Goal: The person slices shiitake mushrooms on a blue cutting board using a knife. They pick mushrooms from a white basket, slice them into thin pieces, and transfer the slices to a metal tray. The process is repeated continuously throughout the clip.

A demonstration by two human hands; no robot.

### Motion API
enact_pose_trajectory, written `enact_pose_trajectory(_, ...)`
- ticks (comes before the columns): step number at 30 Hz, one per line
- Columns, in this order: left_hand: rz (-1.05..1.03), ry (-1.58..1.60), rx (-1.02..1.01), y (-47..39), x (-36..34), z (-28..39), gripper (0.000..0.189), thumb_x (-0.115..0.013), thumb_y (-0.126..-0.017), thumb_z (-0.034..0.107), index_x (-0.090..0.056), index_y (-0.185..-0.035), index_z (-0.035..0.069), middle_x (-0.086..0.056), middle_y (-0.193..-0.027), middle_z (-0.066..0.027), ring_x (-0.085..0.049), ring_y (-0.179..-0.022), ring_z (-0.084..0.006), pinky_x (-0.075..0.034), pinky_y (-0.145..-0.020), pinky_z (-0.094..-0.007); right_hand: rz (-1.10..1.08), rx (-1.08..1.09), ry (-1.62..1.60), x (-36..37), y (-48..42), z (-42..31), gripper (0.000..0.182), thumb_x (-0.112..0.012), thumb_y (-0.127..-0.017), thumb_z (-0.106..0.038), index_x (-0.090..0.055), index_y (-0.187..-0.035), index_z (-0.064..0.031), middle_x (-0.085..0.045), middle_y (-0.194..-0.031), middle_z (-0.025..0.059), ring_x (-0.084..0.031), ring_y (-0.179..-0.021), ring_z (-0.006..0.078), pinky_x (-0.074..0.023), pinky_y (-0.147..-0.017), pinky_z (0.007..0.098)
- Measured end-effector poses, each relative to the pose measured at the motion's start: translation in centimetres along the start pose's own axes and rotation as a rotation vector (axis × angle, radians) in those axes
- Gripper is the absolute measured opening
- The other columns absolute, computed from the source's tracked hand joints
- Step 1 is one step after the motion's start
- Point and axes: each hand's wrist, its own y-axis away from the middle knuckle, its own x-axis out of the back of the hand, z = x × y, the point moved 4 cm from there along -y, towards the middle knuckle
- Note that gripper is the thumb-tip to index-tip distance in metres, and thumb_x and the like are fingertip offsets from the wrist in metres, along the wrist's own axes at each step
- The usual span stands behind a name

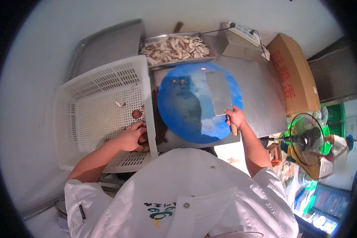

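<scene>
My right hand (235,117) grips the wooden handle of a cleaver (219,92), whose broad metal blade lies flat over the right part of a round blue cutting board (178,119). My left hand (133,137) reaches into a white perforated plastic crate (101,119), its fingers on brown mushrooms near the crate's right wall; whether they are closed on one is partly hidden. Close above that hand lies a brown mushroom cap (136,114), and a pale mushroom piece (119,103) rests farther up. Small bits lie on the board's upper left.
Behind the board stands a metal tray (212,56) of sliced mushrooms. An upright metal tray (107,47) leans behind the crate. A power strip (247,34) rests on a metal box (238,47). At right are a cardboard box (297,74), a fan (307,139) and, beyond it, a person.
</scene>
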Motion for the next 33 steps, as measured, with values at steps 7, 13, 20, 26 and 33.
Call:
enact_pose_trajectory(7, 0.062, 0.057, 0.031, 0.0, 0.0, 0.2, 0.108, -0.091, -0.062, 0.044, -0.038, -0.152, 0.016, -0.023, -0.161, -0.0244, -0.035, -0.141, -0.0482, -0.035, -0.117, -0.0510, 0.020, 0.013, -0.004, 0.4, -0.3, 0.6, 0.020, -0.069, -0.092, -0.016, -0.055, -0.101, -0.0032, -0.053, -0.061, 0.0035, -0.053, -0.041, 0.0167, -0.0437, -0.039, 0.0317)
enact_pose_trajectory(13, 0.228, 0.090, -0.087, 1.2, -0.5, -1.5, 0.086, -0.088, -0.066, 0.036, -0.052, -0.141, 0.014, -0.038, -0.150, -0.0180, -0.043, -0.135, -0.0422, -0.040, -0.113, -0.0469, -0.003, 0.044, -0.030, 0.4, -0.6, 0.8, 0.023, -0.070, -0.090, -0.017, -0.056, -0.098, -0.0006, -0.055, -0.062, 0.0056, -0.054, -0.042, 0.0178, -0.0449, -0.038, 0.0338)
enact_pose_trajectory(20, 0.255, 0.362, -0.015, -0.3, -3.1, -4.6, 0.084, -0.087, -0.068, 0.036, -0.051, -0.139, 0.010, -0.044, -0.142, -0.0195, -0.046, -0.129, -0.0392, -0.042, -0.108, -0.0439, 0.094, 0.020, 0.066, 0.7, -0.8, 1.3, 0.042, -0.074, -0.087, -0.026, -0.059, -0.115, 0.0009, -0.057, -0.069, 0.0055, -0.057, -0.051, 0.0151, -0.0517, -0.045, 0.0328)
enact_pose_trajectory(26, 0.297, 0.810, 0.017, -0.2, -4.6, -5.0, 0.078, -0.079, -0.080, 0.039, -0.048, -0.140, 0.001, -0.048, -0.136, -0.0237, -0.044, -0.129, -0.0406, -0.039, -0.109, -0.0467, 0.023, 0.052, 0.121, 0.2, -0.3, -0.5, 0.048, -0.075, -0.086, -0.028, -0.057, -0.120, 0.0011, -0.063, -0.074, 0.0111, -0.064, -0.054, 0.0217, -0.0558, -0.047, 0.0363)
enact_pose_trajectory(33, 0.244, 0.587, -0.065, -1.7, -3.1, -5.1, 0.069, -0.077, -0.081, 0.033, -0.054, -0.137, 0.000, -0.044, -0.141, -0.0291, -0.040, -0.133, -0.0453, -0.033, -0.113, -0.0500, 0.004, 0.092, 0.148, 0.7, 0.3, -0.5, 0.035, -0.068, -0.091, -0.026, -0.058, -0.108, 0.0023, -0.060, -0.067, 0.0091, -0.062, -0.048, 0.0183, -0.0510, -0.042, 0.0340)
